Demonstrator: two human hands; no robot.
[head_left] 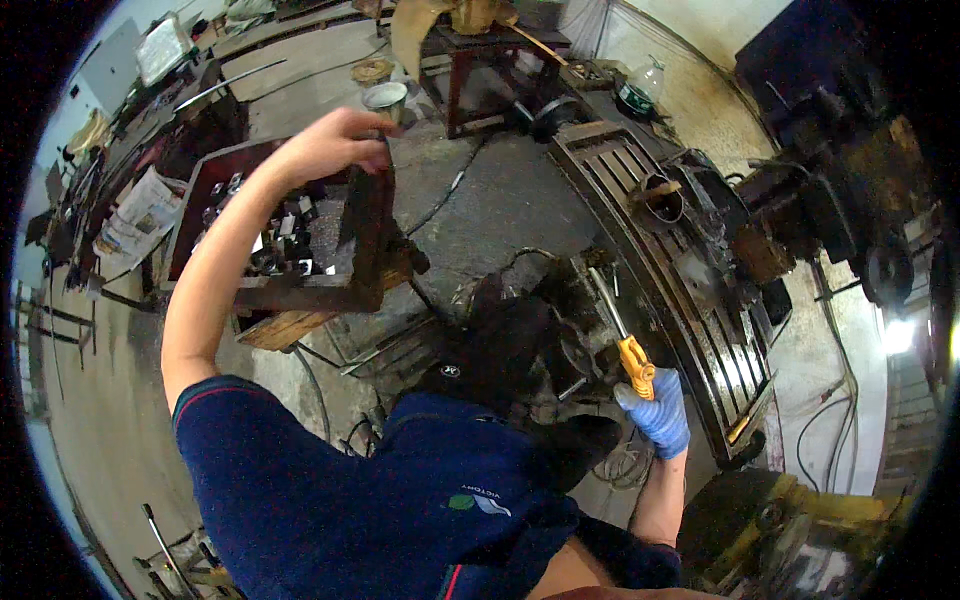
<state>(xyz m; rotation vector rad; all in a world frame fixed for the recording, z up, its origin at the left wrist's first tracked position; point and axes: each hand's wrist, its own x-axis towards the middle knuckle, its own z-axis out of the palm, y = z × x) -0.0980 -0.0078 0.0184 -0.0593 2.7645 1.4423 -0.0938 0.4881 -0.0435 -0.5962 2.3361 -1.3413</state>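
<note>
My bare left hand [345, 142] is raised over the far right part of a dark red tray [345, 285]. Its fingers are loosely bent and apart, and I see nothing in them. Small metal parts [290, 230] lie scattered inside the tray, partly hidden by my forearm. On the right, my right hand [660, 412] wears a blue glove and is closed round an orange air blow gun [635, 362]. The gun's long metal nozzle [605, 298] points away from me, toward the dark machine parts beside the slotted table.
A long slotted metal machine table [680, 290] curves along my right, with a ring-shaped part [660, 200] on it. A bucket [385, 97] and a dark stand [455, 85] are farther off. Cables cross the floor; a newspaper [140, 220] hangs left of the tray.
</note>
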